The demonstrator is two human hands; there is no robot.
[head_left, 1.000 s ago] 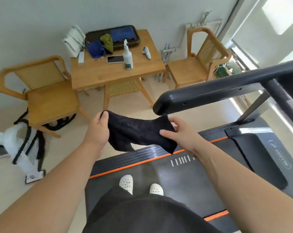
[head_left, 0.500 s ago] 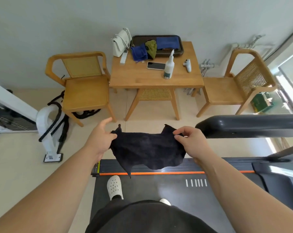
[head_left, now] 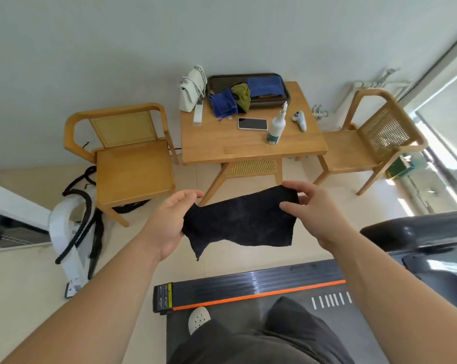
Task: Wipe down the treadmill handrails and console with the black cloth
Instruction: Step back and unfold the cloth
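The black cloth [head_left: 237, 222] hangs spread out in the air between both hands, in front of my chest. My left hand [head_left: 167, 224] grips its left edge and my right hand [head_left: 314, 208] pinches its upper right corner. The dark end of a treadmill handrail [head_left: 416, 229] juts in from the right edge, just right of my right wrist. I stand on the treadmill deck [head_left: 248, 287] with its orange stripe. The console is out of view.
Ahead stands a wooden table [head_left: 214, 143] with a spray bottle [head_left: 276, 127], a phone [head_left: 252, 124], a white bag [head_left: 192, 88] and a tray of cloths [head_left: 248, 91]. Wooden chairs [head_left: 127, 153] [head_left: 366, 143] flank it. White exercise equipment [head_left: 69, 232] sits at left.
The view has swung left and up, so the handrail has slid towards the right edge. Both hands have raised the cloth and stretched it wider between them.
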